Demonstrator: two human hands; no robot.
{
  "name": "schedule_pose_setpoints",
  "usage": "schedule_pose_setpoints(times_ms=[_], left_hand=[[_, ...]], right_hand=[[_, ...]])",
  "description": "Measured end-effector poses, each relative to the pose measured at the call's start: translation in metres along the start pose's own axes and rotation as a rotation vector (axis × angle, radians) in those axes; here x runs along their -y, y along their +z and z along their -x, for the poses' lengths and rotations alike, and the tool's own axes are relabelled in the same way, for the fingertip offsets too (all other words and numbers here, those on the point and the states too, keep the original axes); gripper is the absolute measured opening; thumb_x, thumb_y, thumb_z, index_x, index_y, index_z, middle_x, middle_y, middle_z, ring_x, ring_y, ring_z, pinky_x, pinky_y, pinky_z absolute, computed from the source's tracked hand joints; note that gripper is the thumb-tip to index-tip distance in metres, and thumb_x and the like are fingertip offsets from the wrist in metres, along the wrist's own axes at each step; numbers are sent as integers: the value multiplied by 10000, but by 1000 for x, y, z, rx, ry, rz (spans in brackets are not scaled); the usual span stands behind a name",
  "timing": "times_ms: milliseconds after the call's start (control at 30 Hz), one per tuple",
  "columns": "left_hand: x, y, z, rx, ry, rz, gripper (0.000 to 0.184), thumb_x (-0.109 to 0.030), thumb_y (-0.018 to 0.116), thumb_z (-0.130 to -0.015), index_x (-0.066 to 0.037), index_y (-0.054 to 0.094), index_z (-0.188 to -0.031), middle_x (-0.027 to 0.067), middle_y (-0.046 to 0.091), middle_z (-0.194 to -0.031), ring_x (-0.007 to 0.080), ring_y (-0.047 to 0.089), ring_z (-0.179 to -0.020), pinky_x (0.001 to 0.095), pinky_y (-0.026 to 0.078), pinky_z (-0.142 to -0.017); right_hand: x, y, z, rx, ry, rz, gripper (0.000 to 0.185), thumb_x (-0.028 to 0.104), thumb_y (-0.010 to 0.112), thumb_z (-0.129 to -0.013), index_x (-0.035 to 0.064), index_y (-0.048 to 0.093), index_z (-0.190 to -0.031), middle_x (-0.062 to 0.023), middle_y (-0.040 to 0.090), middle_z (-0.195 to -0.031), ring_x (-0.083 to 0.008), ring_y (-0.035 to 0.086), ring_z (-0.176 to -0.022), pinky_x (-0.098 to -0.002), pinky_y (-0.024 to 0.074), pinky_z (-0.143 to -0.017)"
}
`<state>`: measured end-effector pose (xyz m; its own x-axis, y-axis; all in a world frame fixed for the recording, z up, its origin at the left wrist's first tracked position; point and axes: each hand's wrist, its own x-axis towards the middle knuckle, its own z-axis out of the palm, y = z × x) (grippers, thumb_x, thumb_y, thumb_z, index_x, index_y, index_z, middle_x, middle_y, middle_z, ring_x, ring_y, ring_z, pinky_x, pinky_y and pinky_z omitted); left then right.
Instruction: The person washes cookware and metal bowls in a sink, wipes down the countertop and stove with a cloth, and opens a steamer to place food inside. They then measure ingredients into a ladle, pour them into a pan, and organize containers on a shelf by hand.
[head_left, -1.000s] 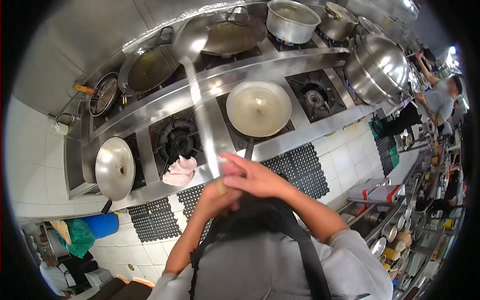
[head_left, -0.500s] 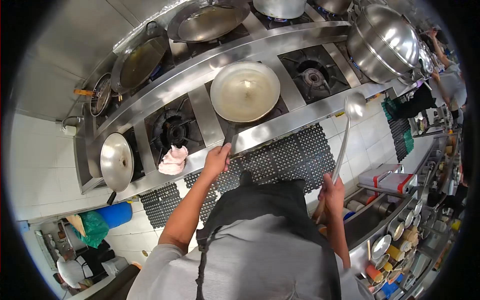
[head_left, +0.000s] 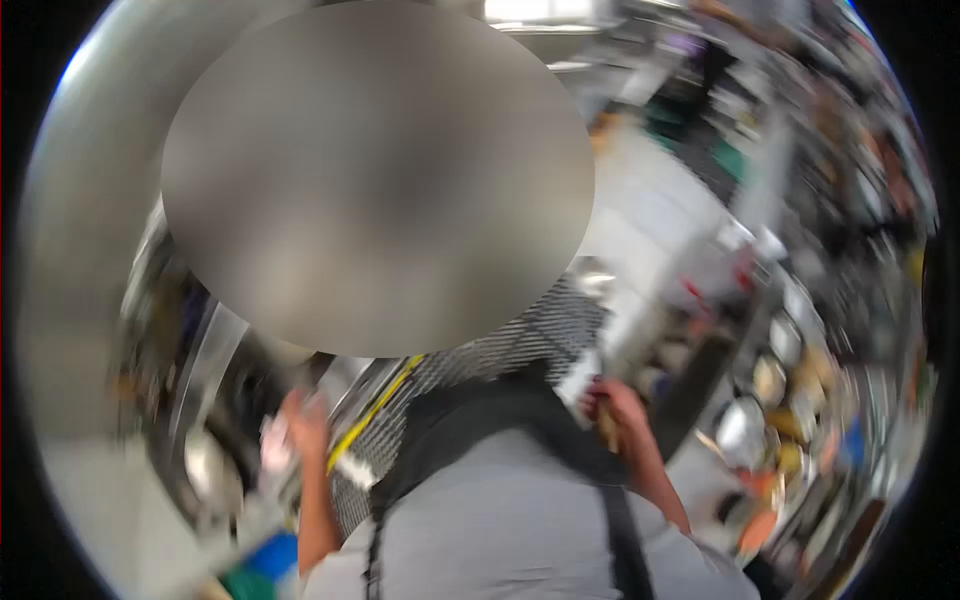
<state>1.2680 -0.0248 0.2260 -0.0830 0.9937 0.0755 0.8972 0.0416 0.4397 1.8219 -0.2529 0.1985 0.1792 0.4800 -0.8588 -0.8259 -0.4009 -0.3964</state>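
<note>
My right hand (head_left: 622, 405) is closed around the handle of a long metal ladle. The ladle's bowl (head_left: 593, 280) points away from me above the dark floor mat. My left hand (head_left: 305, 420) is smeared by motion, so its fingers cannot be made out. It is beside a pale pink cloth (head_left: 272, 443) at the stove's front edge; whether they touch is unclear. Left of the cloth sits a metal wok (head_left: 212, 470). A blurred grey oval hides most of the stove and whatever stands on it.
Black perforated matting (head_left: 480, 345) lies before the stove, with white floor tiles (head_left: 650, 200) beyond. On the right, a counter holds several metal bowls (head_left: 740, 432) and containers. A blue object (head_left: 275, 562) and a green bag (head_left: 243, 585) are at the lower left.
The view has swung sharply and blurred. My left hand has moved left, close to the pink cloth. The ladle stays in my right hand, its bowl now lower. A grey oval now covers the stove.
</note>
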Motion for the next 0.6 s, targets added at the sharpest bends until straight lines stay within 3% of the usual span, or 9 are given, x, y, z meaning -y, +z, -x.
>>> schedule_pose_setpoints(times_ms=[67, 133, 167, 233, 333, 367, 467, 567, 600], left_hand=[[-33, 22, -25, -87, 152, 368, 475, -122, 675, -979, 74, 498, -1375, 240, 590, -1321, 322, 596, -1199, 425, 469, -1051], [-107, 55, -47, 55, 157, 400, 373, -101, 634, -1007, 77, 536, -1319, 215, 604, -1274, 254, 599, -1112, 380, 495, -976], [-129, 98, -62, 150, 257, 605, 354, -81, 635, -992, 36, 564, -1318, 184, 630, -1239, 243, 611, -1103, 360, 510, -936], [-275, 128, -51, 343, 449, 566, 321, -59, 646, -964, -2, 612, -1278, 143, 651, -1196, 228, 633, -1053, 332, 518, -896], [-475, 169, -16, 693, 996, 533, 225, -37, 653, -936, 1, 678, -1156, 119, 649, -1057, 203, 655, -919, 316, 530, -837], [-527, 185, 4, 873, 994, 635, 228, -50, 664, -933, -8, 684, -1156, 120, 641, -1023, 202, 655, -881, 308, 531, -801], [-663, 230, 55, 1024, 1319, 572, 243, -90, 697, -930, -25, 692, -1164, 93, 646, -954, 182, 651, -836, 300, 532, -746], [-764, 304, 113, 1240, 1318, 729, 348, -94, 717, -923, -32, 656, -1260, 62, 650, -942, 135, 627, -807, 293, 526, -714], [-787, 320, 137, 1370, 1267, 722, 400, -91, 725, -919, -36, 637, -1305, 51, 655, -957, 119, 615, -802, 286, 522, -702]], right_hand=[[29, -5, 35, 72, 109, -191, 139, 100, 636, -974, -15, 645, -1051, -27, 643, -770, -112, 612, -618, -230, 540, -538], [20, -43, 33, 217, 190, -523, 143, 43, 614, -973, 16, 571, -839, 20, 513, -626, -46, 467, -464, -200, 451, -417], [23, -50, 47, 188, 185, -552, 186, 84, 602, -996, 42, 555, -821, 29, 486, -613, -38, 451, -464, -200, 440, -411], [27, -58, 85, -14, 35, -322, 132, 134, 595, -1014, 29, 595, -934, 20, 495, -660, -49, 472, -501, -216, 436, -440], [34, -72, 138, 5, -171, -412, 197, 172, 606, -1020, 11, 616, -1131, 6, 521, -729, -66, 494, -532, -233, 430, -481], [30, -77, 152, -24, -223, -410, 233, 176, 612, -1018, 11, 608, -1183, 3, 526, -743, -71, 496, -533, -237, 429, -491], [13, -87, 180, -97, -347, -380, 334, 176, 624, -1011, 18, 590, -1302, -2, 534, -770, -83, 500, -534, -248, 433, -512], [14, -81, 212, -167, -423, -282, 371, 109, 599, -991, 12, 554, -1346, -5, 542, -782, -89, 536, -551, -263, 457, -527], [15, -76, 215, -209, -441, -262, 236, 128, 606, -986, 15, 572, -1191, -14, 553, -770, -94, 549, -554, -277, 468, -525]])
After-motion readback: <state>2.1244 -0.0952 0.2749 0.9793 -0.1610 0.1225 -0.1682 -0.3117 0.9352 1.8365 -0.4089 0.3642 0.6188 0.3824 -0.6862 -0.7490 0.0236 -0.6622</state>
